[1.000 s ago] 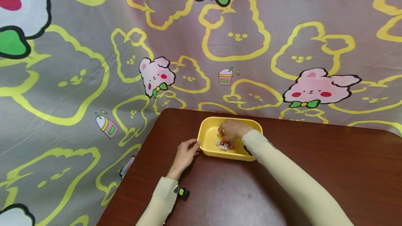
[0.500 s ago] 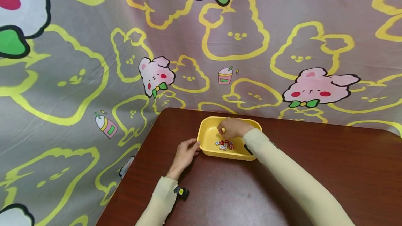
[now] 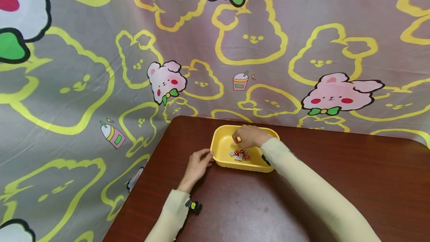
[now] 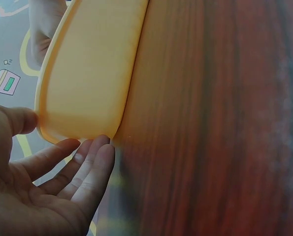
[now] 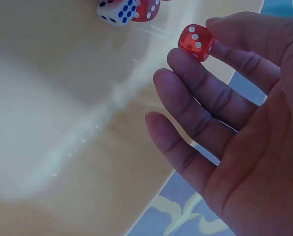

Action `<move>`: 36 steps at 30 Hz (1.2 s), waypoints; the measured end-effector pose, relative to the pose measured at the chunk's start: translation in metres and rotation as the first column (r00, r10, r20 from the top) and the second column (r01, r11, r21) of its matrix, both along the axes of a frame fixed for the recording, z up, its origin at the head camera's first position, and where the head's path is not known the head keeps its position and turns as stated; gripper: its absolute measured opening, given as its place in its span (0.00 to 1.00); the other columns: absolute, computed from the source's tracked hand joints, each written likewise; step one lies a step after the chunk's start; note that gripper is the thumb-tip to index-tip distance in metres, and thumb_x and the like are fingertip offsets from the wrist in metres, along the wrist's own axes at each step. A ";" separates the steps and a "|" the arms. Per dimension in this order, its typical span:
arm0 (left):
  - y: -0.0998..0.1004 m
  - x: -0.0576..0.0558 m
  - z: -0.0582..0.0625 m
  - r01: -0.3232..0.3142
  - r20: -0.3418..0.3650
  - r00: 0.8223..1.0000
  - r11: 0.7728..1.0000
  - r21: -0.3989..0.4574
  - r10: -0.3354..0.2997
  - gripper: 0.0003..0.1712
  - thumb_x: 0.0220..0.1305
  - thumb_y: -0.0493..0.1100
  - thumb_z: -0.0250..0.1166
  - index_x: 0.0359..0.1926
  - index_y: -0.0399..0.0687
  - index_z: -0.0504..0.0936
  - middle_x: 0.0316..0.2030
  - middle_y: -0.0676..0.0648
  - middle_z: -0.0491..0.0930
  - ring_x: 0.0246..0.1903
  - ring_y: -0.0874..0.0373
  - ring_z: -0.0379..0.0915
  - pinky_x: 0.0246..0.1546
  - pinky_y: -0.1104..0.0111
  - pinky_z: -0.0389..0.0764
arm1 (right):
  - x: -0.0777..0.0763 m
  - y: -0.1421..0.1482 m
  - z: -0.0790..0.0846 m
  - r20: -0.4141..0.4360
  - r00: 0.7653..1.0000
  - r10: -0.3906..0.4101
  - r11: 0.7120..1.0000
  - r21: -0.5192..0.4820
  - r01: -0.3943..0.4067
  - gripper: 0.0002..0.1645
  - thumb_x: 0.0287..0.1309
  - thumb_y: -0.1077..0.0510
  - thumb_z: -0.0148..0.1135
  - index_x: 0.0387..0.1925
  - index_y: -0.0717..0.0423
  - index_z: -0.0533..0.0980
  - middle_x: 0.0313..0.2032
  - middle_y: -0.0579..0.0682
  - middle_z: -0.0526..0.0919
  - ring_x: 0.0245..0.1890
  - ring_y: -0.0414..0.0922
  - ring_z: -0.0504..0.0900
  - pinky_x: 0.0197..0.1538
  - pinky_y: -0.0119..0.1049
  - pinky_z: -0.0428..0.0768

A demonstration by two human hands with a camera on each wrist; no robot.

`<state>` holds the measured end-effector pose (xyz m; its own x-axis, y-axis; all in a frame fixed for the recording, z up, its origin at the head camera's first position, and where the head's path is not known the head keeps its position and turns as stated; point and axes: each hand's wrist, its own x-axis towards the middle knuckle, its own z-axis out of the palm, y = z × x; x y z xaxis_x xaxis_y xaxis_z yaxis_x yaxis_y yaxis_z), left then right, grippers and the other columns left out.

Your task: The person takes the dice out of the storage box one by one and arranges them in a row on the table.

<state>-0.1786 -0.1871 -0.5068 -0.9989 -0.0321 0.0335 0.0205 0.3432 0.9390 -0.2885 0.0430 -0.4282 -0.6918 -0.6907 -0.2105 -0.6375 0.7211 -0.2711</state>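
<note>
A shallow yellow plastic tray (image 3: 220,162) stands on the dark wooden table. My left hand (image 3: 197,166) holds its left end: in the left wrist view the thumb touches the rim, with the fingertips along the outer wall. Over the tray's far side is my right hand (image 3: 252,136). In the right wrist view that hand pinches a red die (image 5: 194,42) with white dots between thumb and fingertips. Below it, several small red and white dice (image 3: 240,155) sit grouped on the tray floor. A white die (image 5: 115,11) with blue dots shows beside another red die (image 5: 147,9).
The brown tabletop (image 3: 336,167) spreads around the tray, mainly to the right and in front. A grey cloth (image 3: 255,18) printed with yellow outlines and rabbit faces hangs behind and along the left edge. A black wrist strap device (image 3: 194,206) sits on the left sleeve.
The right hand has lifted very slightly over the tray between the first and second frames and barely moves after that. The left hand and the dice on the tray floor stay in place.
</note>
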 end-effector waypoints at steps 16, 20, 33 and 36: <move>0.000 0.000 0.000 0.003 -0.002 1.000 1.000 -0.005 -0.003 0.20 0.77 0.41 0.59 0.59 0.30 0.82 0.50 0.31 0.87 0.44 0.46 0.89 0.44 0.63 0.93 | 0.003 0.008 0.005 -0.024 1.000 -0.006 1.000 -0.007 0.006 0.09 0.61 0.58 0.67 0.27 0.42 0.79 0.25 0.41 0.75 0.27 0.40 0.71 0.29 0.32 0.67; 0.000 0.000 0.000 0.002 -0.004 1.000 1.000 -0.003 -0.002 0.19 0.77 0.41 0.60 0.59 0.30 0.82 0.50 0.31 0.87 0.44 0.47 0.89 0.43 0.63 0.93 | 0.006 0.010 0.008 -0.031 1.000 -0.006 1.000 -0.021 0.006 0.09 0.62 0.57 0.68 0.26 0.42 0.79 0.25 0.41 0.76 0.27 0.40 0.72 0.29 0.33 0.68; -0.001 0.000 -0.001 0.001 -0.016 1.000 1.000 0.001 -0.001 0.20 0.77 0.41 0.60 0.58 0.28 0.82 0.49 0.31 0.87 0.43 0.47 0.89 0.44 0.61 0.93 | 0.008 0.016 0.008 -0.064 0.998 0.000 1.000 -0.017 -0.001 0.10 0.61 0.56 0.67 0.26 0.40 0.78 0.26 0.41 0.78 0.27 0.40 0.73 0.29 0.33 0.69; -0.001 -0.001 -0.002 0.003 -0.014 1.000 1.000 0.007 -0.003 0.20 0.77 0.41 0.60 0.59 0.28 0.82 0.50 0.30 0.86 0.44 0.46 0.89 0.44 0.61 0.93 | 0.009 0.019 0.009 -0.072 0.997 0.009 1.000 -0.021 -0.011 0.09 0.61 0.56 0.67 0.26 0.41 0.78 0.26 0.41 0.79 0.26 0.40 0.73 0.29 0.33 0.70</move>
